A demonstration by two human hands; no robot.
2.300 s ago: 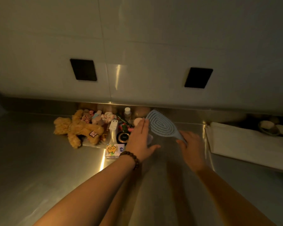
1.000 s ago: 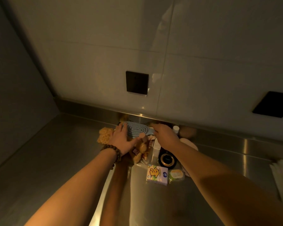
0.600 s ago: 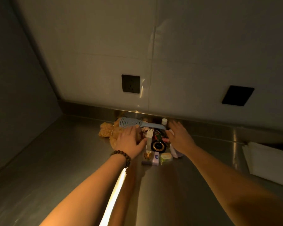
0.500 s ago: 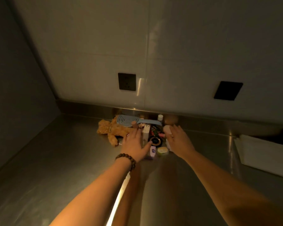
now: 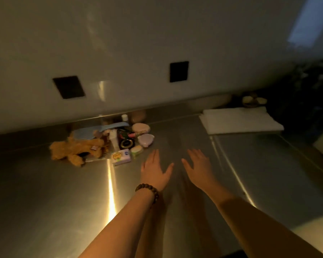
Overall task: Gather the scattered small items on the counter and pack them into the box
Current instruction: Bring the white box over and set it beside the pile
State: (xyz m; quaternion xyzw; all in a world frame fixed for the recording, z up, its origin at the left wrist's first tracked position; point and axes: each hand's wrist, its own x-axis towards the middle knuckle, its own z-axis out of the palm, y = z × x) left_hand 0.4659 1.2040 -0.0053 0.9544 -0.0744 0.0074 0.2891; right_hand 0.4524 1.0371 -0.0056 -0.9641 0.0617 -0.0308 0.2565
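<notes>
Both hands hover flat over the steel counter, fingers straight and spread, holding nothing: the left hand, with a bead bracelet on its wrist, and the right hand just beside it. The small items sit in a cluster against the back wall, to the left of the hands and apart from them. A plush toy lies at the cluster's left edge, with a blue brush behind it near the wall. In front lies a small packet with a cartoon print, nearest the left hand, and a pale green piece just beside it. Behind those are a black round case, a white tube, a lilac case, a pink round case and a small white-capped bottle by the wall. Whether a box lies under the cluster cannot be told in the dim light. Well apart on the right, a folded white cloth rests on the counter. Two black sockets are set in the wall above.
</notes>
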